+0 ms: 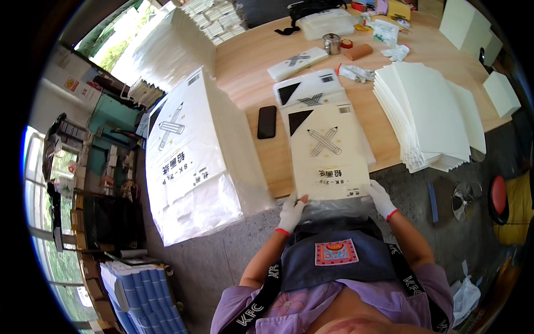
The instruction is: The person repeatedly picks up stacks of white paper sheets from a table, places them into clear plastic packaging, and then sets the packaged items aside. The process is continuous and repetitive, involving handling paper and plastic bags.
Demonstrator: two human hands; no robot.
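A cream paper packet (322, 167) printed with crossed pencils and a black corner triangle lies in front of me, its near end over the table's front edge. My left hand (291, 214), in a white glove with a red cuff and a bare thumb tip, pinches its near left corner. Closed on the near right corner is my right hand (381, 199), gloved the same way. Clear plastic (334, 210) sticks out past the packet's near edge, between my hands. Under the packet's far end lies a similarly printed clear bag (309, 79).
Left stands a tall stack of bagged packets (192, 133); a black phone (267, 122) lies beside it. Fanned white sheets (425, 111) are piled right. Behind are loose gloves (356, 73), a metal canister (331, 43) and a narrow printed pack (297, 63).
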